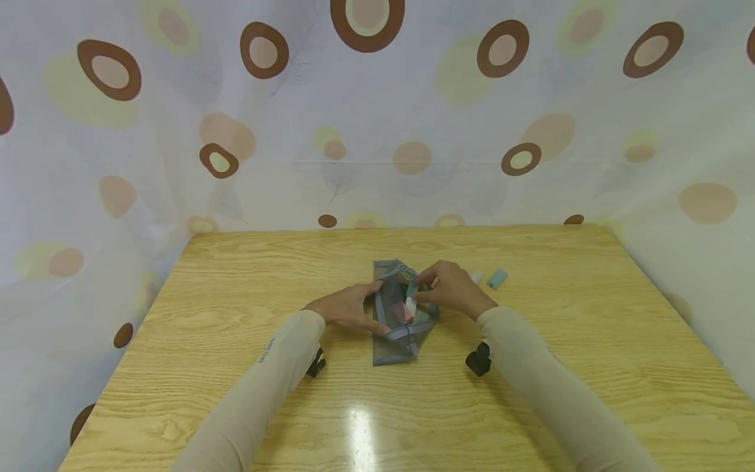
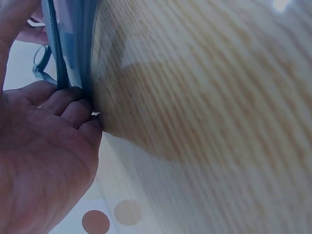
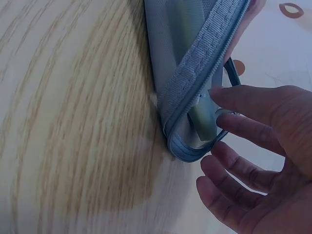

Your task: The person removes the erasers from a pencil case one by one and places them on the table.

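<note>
The mouth of the mesh pouch point(image 1: 389, 305) gapes upward between the left hand point(image 1: 352, 307) and the right hand point(image 1: 451, 286), which block it from both sides, while a blue-and-white stick point(image 1: 411, 303) in the right hand's pinch fills part of the opening. To the right, a small blue block point(image 1: 497, 278) obstructs the way. Between the forearms point(image 1: 262, 387), the tabletop point(image 1: 407, 410) leaves a passage to the near end

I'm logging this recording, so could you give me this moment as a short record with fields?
Surface: wooden table
Backdrop: patterned cloth
Container: mesh pouch, unzipped, on the table
Left hand: holds the pouch's left side
Right hand: fingertips at the pouch's opening; whether they grip anything is unclear
In the opening: greenish piece, pink piece
Outside: small blue block right of the pouch; white piece beside it, partly hidden by the right hand
</note>
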{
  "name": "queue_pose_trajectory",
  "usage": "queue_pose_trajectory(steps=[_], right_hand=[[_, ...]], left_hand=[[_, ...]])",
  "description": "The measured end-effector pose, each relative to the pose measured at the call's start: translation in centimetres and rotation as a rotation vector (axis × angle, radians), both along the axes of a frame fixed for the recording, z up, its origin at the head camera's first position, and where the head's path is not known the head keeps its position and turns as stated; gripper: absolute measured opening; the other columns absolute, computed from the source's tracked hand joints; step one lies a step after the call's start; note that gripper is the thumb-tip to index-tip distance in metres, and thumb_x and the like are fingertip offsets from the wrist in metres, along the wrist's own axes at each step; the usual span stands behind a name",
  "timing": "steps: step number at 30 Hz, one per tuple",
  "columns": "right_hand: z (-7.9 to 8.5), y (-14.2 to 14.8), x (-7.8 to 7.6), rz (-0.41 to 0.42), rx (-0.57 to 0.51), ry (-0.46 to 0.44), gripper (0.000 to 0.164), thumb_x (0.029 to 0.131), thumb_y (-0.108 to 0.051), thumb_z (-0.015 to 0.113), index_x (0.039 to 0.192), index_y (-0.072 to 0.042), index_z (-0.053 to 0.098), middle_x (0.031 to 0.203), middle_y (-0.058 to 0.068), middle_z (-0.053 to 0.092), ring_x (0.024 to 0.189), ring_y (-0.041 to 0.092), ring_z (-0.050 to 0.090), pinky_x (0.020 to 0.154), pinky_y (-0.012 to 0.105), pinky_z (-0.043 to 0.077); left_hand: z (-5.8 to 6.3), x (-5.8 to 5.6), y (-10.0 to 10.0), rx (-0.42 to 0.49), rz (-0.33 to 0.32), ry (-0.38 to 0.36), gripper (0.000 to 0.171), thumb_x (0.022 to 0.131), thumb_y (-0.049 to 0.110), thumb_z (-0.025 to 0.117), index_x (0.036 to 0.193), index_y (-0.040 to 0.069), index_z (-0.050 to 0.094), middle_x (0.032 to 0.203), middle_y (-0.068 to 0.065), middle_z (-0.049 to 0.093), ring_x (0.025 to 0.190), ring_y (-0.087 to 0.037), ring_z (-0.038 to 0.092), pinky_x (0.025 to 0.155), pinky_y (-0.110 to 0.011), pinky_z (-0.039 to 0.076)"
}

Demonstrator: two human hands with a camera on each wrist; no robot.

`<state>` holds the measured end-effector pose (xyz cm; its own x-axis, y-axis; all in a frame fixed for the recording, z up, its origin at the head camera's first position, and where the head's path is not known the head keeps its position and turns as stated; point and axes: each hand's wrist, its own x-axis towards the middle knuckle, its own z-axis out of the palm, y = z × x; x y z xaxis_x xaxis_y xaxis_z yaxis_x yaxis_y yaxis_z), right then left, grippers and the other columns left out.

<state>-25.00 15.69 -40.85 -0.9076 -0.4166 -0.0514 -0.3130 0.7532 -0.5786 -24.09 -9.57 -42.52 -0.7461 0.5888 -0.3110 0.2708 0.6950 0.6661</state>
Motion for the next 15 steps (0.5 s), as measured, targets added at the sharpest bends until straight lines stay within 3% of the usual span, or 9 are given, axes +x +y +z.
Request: queue_pose_trajectory(steps=[15], right_hand=[[-0.51,0.29,-0.44,-0.048,0.024,0.0,0.046,0.087,-0.026,0.083,0.123,0.0,0.072,0.114,0.018,0.071,0.103,0.034,0.067,0.084,0.05,0.056]], left_hand=[[-0.06,-0.02,0.11,-0.016,0.002,0.015,0.11,0.082,0.046,0.084,0.163,0.009,0.02,0.166,-0.01,0.025,0.152,-0.027,0.024,0.12,-0.044,0.028]])
